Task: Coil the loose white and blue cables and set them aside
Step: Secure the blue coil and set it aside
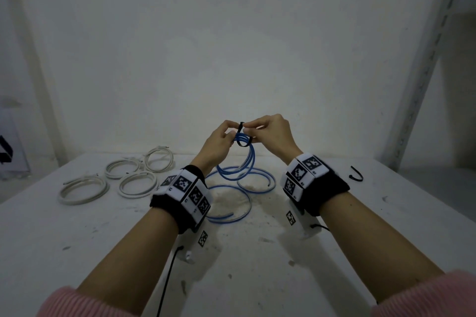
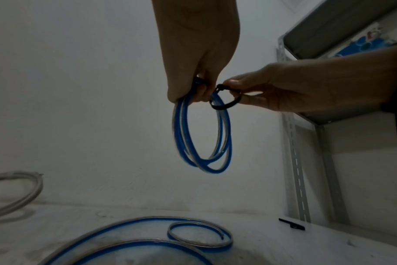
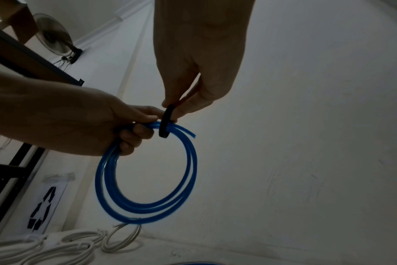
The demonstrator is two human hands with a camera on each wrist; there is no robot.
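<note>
I see four white cable coils (image 1: 123, 179) done far left, my left hand (image 1: 217, 142) gripping a raised blue coil (image 1: 238, 159) mid-table while my right hand (image 1: 270, 134) pinches a black tie (image 1: 242, 136) round it, two loose blue cables (image 1: 231, 203) left.

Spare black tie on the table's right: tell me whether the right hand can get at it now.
Probably not yet: the right hand is pinching the black strap around the blue coil. The spare tie itself lies unobstructed.
</note>
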